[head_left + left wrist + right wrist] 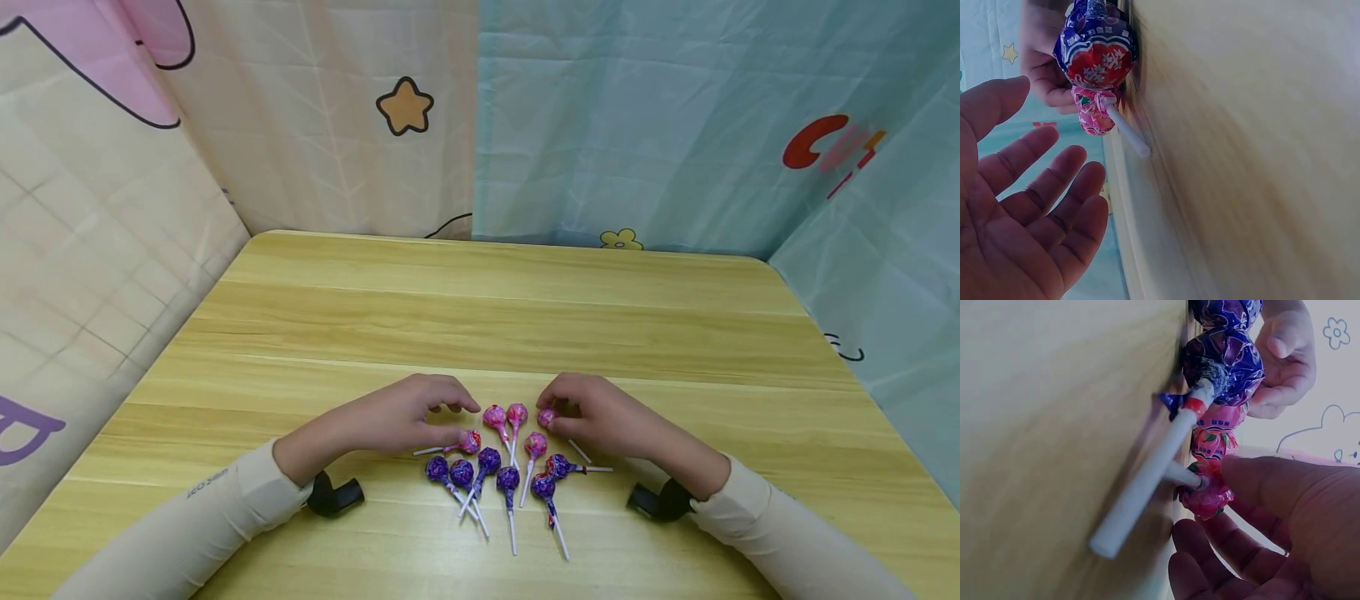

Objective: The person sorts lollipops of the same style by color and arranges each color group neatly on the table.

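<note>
My right hand point(592, 412) pinches the round head of a pink lollipop point(546, 417) between thumb and fingers, its white stick pointing toward the near right. In the right wrist view the thumb lies against that pink lollipop point(1207, 494), with fingers behind it. My left hand point(408, 414) is relaxed, fingers spread, nothing gripped; its thumb overlaps a pink lollipop point(470, 442) in the head view. In the left wrist view the left hand point(1035, 212) has a gap between thumb and fingers. Two pink lollipops point(495, 416) lie between the hands, another pink lollipop point(536, 445) nearer.
Several purple lollipops point(507, 479) lie in a loose row on the near side of the pink ones, some with crossed sticks. All are on a wooden table point(480, 317). Printed curtains point(637, 125) stand behind the table. Black wrist cameras point(333, 496) sit under both wrists.
</note>
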Motion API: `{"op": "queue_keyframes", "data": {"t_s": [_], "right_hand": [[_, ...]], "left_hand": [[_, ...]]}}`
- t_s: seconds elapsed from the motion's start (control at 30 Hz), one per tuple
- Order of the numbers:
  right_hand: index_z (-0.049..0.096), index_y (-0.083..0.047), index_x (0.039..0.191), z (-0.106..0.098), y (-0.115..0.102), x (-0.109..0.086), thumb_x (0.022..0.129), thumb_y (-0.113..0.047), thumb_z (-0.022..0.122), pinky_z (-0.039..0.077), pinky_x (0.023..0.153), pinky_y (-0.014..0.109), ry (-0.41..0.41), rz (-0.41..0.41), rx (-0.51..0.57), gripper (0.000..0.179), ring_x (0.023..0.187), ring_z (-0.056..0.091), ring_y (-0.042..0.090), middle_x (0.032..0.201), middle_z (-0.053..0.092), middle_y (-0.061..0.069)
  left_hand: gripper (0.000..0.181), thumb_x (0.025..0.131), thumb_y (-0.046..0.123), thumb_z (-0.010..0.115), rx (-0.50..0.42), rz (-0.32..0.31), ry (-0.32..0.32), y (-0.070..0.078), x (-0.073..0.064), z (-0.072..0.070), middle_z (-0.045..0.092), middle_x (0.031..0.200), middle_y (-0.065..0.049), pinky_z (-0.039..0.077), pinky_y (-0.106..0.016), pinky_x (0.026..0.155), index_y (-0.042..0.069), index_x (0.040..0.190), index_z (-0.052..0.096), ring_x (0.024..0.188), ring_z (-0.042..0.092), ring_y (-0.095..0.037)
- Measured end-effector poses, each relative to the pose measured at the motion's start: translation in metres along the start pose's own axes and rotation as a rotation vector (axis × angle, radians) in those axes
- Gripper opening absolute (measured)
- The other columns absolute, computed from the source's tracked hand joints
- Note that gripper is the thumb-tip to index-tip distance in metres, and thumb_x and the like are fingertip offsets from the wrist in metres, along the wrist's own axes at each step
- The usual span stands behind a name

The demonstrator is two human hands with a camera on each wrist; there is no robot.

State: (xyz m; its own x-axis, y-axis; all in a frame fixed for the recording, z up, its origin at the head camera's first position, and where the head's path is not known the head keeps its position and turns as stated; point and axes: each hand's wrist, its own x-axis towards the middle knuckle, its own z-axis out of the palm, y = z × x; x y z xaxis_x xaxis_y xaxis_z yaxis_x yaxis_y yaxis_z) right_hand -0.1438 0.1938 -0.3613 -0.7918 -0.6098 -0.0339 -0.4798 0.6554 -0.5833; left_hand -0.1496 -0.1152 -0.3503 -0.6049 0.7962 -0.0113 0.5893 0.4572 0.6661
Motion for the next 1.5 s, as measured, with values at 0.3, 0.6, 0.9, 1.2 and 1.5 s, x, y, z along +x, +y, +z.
{"op": "queue_keyframes", "data": {"t_s": [0.3, 0.6, 0.9, 1.2, 1.5], "right_hand": [[0.068, -0.018, 0.097, 0.001, 0.003, 0.002, 0.094, -0.011, 0.068, 0.050, 0.074, 0.031, -0.003, -0.045, 0.007, 0.008, 0.082, 0.056, 0.009, 0.090, 0.061, -0.011], [0.066, -0.013, 0.095, 0.001, 0.003, 0.004, 0.097, -0.017, 0.067, 0.048, 0.072, 0.029, -0.032, -0.037, -0.004, 0.005, 0.080, 0.052, 0.010, 0.088, 0.058, -0.010], [0.065, -0.013, 0.094, 0.000, 0.004, 0.005, 0.096, -0.017, 0.067, 0.047, 0.071, 0.029, -0.043, -0.036, -0.005, 0.005, 0.080, 0.052, 0.010, 0.088, 0.057, -0.010], [0.065, -0.011, 0.095, 0.000, 0.002, 0.005, 0.096, -0.016, 0.067, 0.048, 0.072, 0.030, -0.047, -0.029, 0.017, 0.006, 0.081, 0.053, 0.011, 0.089, 0.058, -0.009], [0.065, -0.011, 0.094, 0.000, 0.003, 0.005, 0.097, -0.018, 0.066, 0.047, 0.071, 0.029, -0.053, -0.026, 0.015, 0.008, 0.080, 0.052, 0.011, 0.088, 0.058, -0.009]], "left_hand": [[0.034, 0.097, 0.030, 0.066, 0.007, 0.001, -0.006, 0.001, -0.001, 0.000, 0.064, 0.123, 0.001, 0.050, -0.038, 0.094, 0.011, 0.126, 0.066, 0.112, 0.060, -0.017], [0.030, 0.096, 0.029, 0.067, 0.009, 0.002, -0.034, 0.001, 0.000, 0.001, 0.064, 0.120, 0.003, 0.049, -0.038, 0.094, 0.012, 0.122, 0.068, 0.110, 0.059, -0.016], [0.025, 0.096, 0.022, 0.067, 0.015, 0.028, -0.067, -0.002, 0.004, 0.003, 0.064, 0.117, 0.005, 0.049, -0.034, 0.093, 0.012, 0.118, 0.070, 0.107, 0.059, -0.014], [0.023, 0.094, 0.016, 0.069, 0.026, 0.053, -0.101, -0.002, 0.008, 0.005, 0.063, 0.117, 0.008, 0.048, -0.030, 0.096, 0.013, 0.117, 0.072, 0.108, 0.058, -0.009], [0.021, 0.094, 0.013, 0.069, 0.047, 0.053, -0.108, -0.002, 0.011, 0.007, 0.064, 0.116, 0.008, 0.049, -0.028, 0.093, 0.014, 0.115, 0.073, 0.105, 0.058, -0.006]]}}
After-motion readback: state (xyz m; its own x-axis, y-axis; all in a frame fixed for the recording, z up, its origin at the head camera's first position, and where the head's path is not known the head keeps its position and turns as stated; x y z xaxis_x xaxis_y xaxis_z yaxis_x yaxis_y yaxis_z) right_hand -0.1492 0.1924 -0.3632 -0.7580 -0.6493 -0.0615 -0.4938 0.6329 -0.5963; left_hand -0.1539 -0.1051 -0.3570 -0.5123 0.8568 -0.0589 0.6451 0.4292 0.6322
